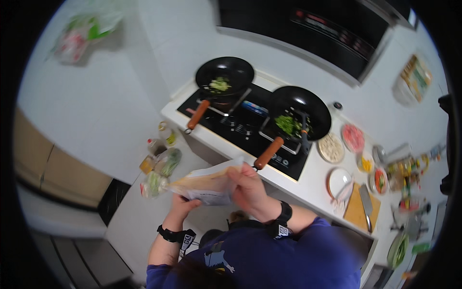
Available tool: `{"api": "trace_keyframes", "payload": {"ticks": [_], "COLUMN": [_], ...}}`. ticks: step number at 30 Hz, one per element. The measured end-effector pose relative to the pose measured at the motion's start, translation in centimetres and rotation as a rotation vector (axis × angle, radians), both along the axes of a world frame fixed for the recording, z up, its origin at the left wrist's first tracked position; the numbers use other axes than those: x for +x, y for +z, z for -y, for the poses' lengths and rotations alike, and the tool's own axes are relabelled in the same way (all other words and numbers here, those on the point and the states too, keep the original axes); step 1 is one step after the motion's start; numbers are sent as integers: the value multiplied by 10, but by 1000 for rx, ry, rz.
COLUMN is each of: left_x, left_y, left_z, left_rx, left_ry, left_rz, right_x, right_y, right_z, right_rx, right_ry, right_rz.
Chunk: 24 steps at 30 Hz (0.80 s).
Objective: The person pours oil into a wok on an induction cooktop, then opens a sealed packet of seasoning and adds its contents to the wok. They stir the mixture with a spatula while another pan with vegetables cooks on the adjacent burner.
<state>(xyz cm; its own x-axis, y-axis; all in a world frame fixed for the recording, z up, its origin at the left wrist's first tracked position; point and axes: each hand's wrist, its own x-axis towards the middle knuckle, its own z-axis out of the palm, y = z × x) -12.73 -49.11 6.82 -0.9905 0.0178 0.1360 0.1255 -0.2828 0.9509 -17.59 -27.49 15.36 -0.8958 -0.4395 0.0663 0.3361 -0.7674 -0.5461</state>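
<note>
Between my two hands I hold a plastic food packet with pale yellowish contents and printed writing. My left hand grips its lower left part, thumb on the near side. At the upper right end, my right hand pinches the packet's edge. Just beyond it is the brown handle of a black wok, which holds chopped greens and a spatula. A second black wok on the far left burner contains paler chopped scallion.
Both woks sit on a black gas hob. To its right are a plate of white pieces, a plate of pink meat, a white bowl and a cleaver on a cutting board. Bottles and bagged vegetables stand left.
</note>
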Motion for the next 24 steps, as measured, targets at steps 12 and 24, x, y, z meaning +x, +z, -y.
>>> {"api": "trace_keyframes", "payload": {"ticks": [12,24], "left_x": [-150,-190], "left_y": [24,47], "left_z": [-21,-1], "left_rx": [298,164], "left_ry": [-235,-336], "left_rz": [22,-113], "right_x": [-46,70], "right_y": [-1,-153], "right_z": [-27,-356], "right_rx": [253,1496], "right_ry": [-348,-1680], "right_rz": [-20,810]}}
